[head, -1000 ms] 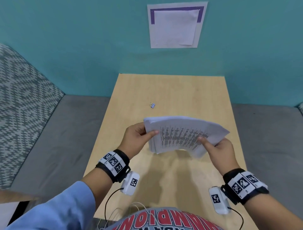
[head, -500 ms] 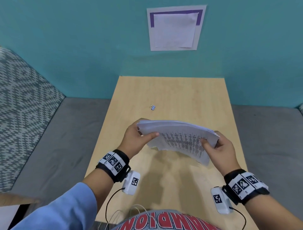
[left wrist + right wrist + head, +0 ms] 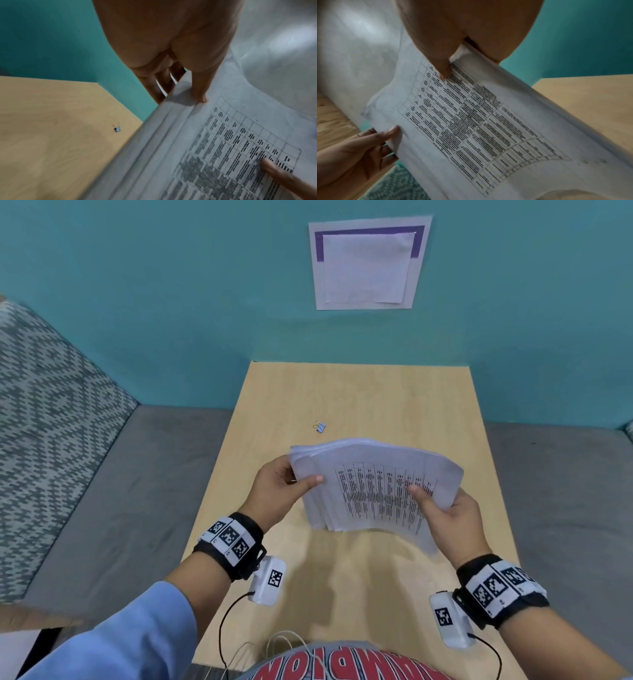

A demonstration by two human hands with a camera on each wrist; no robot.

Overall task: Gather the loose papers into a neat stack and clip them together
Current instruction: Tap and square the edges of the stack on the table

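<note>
A sheaf of white printed papers with a table of text on top is held above the wooden table, its sheets fanned unevenly at the lower left. My left hand pinches its left edge, thumb on top and fingers underneath. My right hand pinches the right edge the same way. Both wrist views show the papers with a thumb pressed on the top sheet. A small blue binder clip lies on the table beyond the papers, apart from both hands.
The table stands against a teal wall with a paper sheet stuck to it. Grey carpet lies on both sides, and a patterned cushion sits at the left. Cables hang by my body at the near edge.
The sheaf has turned and tipped in my hands, its top sheet now facing me more fully; both hands kept their hold. The clip has not moved.
</note>
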